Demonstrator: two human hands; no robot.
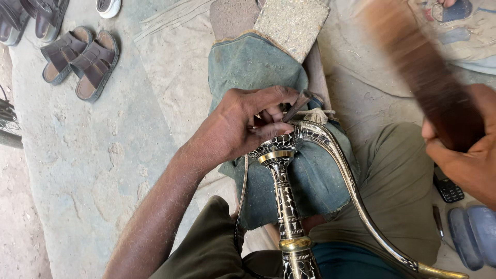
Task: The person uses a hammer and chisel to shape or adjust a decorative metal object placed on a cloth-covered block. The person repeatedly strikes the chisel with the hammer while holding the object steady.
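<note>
Nearest the camera, an engraved metal sword hilt point(287, 206) rises across the person's lap, its grip patterned in dark and bright panels with brass-coloured rings, and a slim curved knuckle guard point(356, 196) sweeps out to the right. It lies on a worn, dusty blue-green cloth pad point(258, 67) draped over the knee. The left hand point(243, 126) is curled nearly closed, its fingers pinching a thin dark chisel point(295, 107) whose tip sits on the patterned pommel point(276, 144). The right hand point(462, 155) is wrapped fully around a dark wooden mallet point(423, 67), which is blurred and lifted above the work. The risk, judging from this, is a blow landing off the narrow chisel head: the fingers sit just beside it and could be struck, or the tip could skid over the rounded, polished metal and score the pattern, since the hilt is steadied only by soft cloth and a knee. Beyond lie a rough stone slab point(292, 20), gritty concrete floor point(93, 165), and brown strapped sandals point(80, 59) well apart at the upper left.
</note>
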